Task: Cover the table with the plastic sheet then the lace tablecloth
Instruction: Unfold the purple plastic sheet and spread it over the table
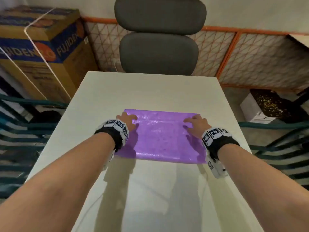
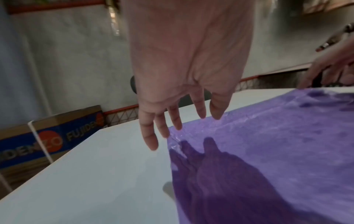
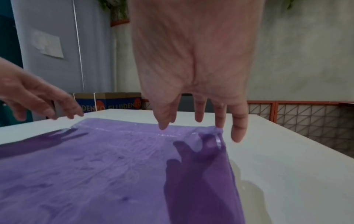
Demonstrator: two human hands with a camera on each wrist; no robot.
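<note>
Purple plastic sheet (image 1: 163,136), folded, lies mid-table (image 1: 150,91); left hand (image 1: 127,120) and right hand (image 1: 196,123) rest released, fingertips at its far corners. Slick film could slide or cling together when unfolded, leaving the table edges bare.

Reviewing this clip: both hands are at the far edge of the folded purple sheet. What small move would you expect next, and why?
Probably pinching the top layer at the far corners and unfolding it away toward the chair. The purple plastic sheet lies folded, covering only the middle of the white table. The left hand and right hand have straight fingers touching its far edge, gripping nothing yet.
</note>
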